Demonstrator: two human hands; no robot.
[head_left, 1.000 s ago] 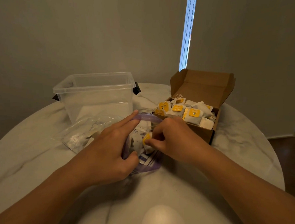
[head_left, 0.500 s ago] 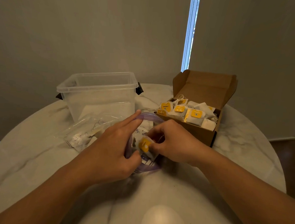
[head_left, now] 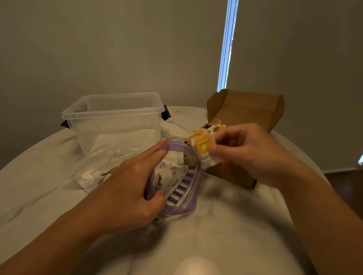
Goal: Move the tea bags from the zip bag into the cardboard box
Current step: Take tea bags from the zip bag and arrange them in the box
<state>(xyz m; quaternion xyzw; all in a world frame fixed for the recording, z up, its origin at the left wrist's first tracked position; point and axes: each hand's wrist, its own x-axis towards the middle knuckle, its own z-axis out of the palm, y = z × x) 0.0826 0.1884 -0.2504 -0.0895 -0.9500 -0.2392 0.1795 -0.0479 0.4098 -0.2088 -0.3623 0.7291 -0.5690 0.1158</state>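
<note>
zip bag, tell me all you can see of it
The zip bag is clear plastic with a purple zip rim and purple printed stripes. It lies on the table, mouth toward the camera, held open by the left hand: forefinger along the upper rim, thumb at the lower. Contents are hard to make out.

Dim, soft-focus wide-angle view, daylight slit (head_left: pixel 228 43) behind, perhaps motion blur on hands.

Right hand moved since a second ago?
Yes: the right hand, pinching a yellow-tagged white tea bag, has come up out of the purple-rimmed clear zip bag, toward the brown cardboard box.
</note>
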